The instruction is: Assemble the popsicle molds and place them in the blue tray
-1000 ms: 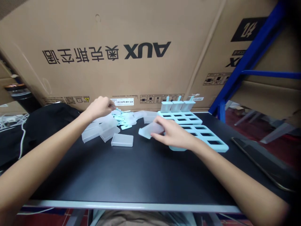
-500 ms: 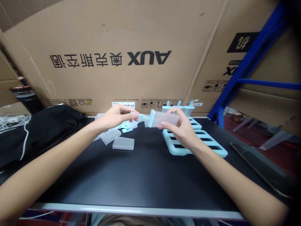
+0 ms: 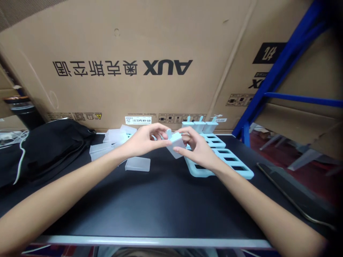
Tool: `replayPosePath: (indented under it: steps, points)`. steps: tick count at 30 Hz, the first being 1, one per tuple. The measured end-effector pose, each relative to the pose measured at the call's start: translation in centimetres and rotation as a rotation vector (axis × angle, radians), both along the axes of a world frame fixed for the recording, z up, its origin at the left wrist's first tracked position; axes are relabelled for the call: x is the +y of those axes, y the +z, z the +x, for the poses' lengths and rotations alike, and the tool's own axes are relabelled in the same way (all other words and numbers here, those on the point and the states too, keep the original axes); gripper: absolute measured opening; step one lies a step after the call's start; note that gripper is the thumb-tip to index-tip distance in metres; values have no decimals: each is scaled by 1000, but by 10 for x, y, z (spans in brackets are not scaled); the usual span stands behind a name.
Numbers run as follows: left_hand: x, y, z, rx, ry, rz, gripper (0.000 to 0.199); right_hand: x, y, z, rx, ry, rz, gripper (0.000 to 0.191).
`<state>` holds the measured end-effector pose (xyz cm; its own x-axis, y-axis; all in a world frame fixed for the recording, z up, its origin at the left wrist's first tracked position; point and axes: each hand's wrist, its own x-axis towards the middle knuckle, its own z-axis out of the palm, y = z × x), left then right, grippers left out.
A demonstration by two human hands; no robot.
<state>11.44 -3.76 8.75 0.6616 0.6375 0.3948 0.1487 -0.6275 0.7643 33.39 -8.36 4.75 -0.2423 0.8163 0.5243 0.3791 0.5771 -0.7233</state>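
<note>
Above the black table, a translucent mold [image 3: 175,149] with a light blue lid and stick is held between both hands. My left hand [image 3: 150,138] pinches it at the lid's left side. Fingers of my right hand [image 3: 194,146] wrap its right side. The mold is tilted, its lid facing up. Right of it lies a light blue slotted frame [image 3: 199,172], partly behind my right hand. Three lidded molds [image 3: 198,126] with upright sticks stand at the frame's far end. Several loose translucent cases [image 3: 114,136] lie beyond my left forearm, with one separate case [image 3: 138,164] nearer.
A black cloth bag [image 3: 53,150] and a dark cylinder [image 3: 25,110] are at the left. Large cardboard boxes [image 3: 120,92] stand behind the table. At the right are a blue metal post [image 3: 264,91] and a dark flat object [image 3: 292,194].
The held mold has turned from lying sideways to lid up. The stick now sits at the lid, and my left hand has moved right, onto the lid's edge.
</note>
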Motion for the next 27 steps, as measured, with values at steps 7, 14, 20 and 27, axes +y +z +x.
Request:
replayPosePath:
  steps: [7, 14, 20, 27]
  points:
    - [-11, -19, -50, 403, 105, 481, 22, 37, 4, 62, -116, -223, 97, 46]
    - [-17, -58, -62, 596, 24, 563, 23, 89, -10, 98, -129, -238, -41, 32]
    - [-20, -69, -55, 532, -48, 557, 19, 103, -26, 104, -72, -231, -53, 33]
    - [-20, -75, -50, 501, -17, 531, 18, 98, -38, 103, 32, -228, -248, 41]
